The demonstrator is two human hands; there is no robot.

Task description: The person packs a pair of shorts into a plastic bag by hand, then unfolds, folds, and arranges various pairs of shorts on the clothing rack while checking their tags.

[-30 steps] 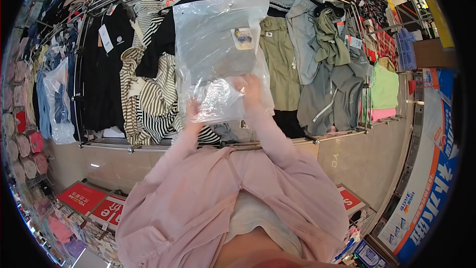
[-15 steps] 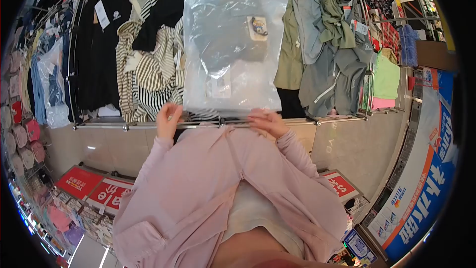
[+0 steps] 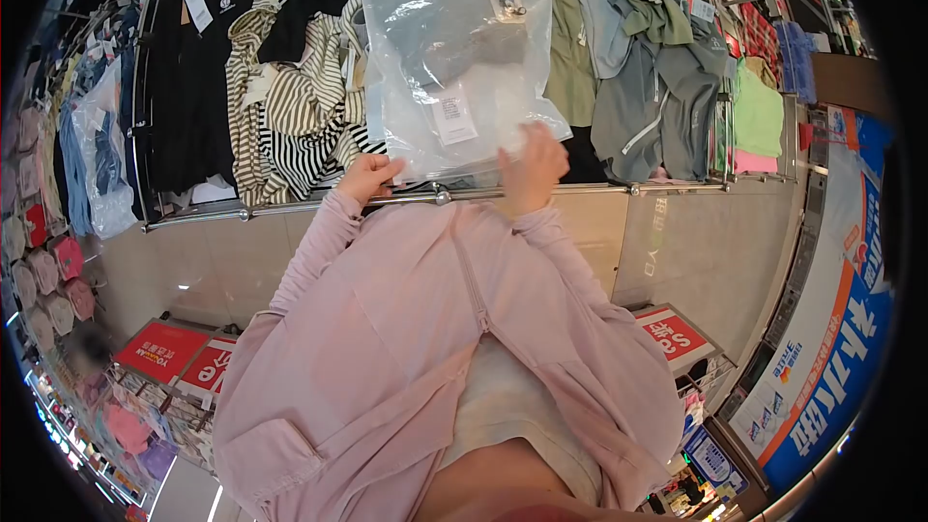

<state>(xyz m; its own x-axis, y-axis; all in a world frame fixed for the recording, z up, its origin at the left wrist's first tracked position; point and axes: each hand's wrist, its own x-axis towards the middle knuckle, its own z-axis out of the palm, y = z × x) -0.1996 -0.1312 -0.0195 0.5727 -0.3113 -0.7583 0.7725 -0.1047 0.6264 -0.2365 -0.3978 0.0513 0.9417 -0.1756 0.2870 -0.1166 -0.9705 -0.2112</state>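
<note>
While the plastic bag point(image 3: 445, 48) lies on clothes point(image 3: 619, 87) at twelve o'clock, the left hand point(image 3: 370, 177) is at its seven-o'clock corner, the right hand point(image 3: 535, 167) at five; neither grip can be told. Probably light, floppy, slippery, it suits edge holds.

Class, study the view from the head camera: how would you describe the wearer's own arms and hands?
Long pale-pink sleeves, wrinkled along the forearms, cover both arms to about the wrists and match the zip-front jacket. The left hand and right hand wear no gloves.
</note>
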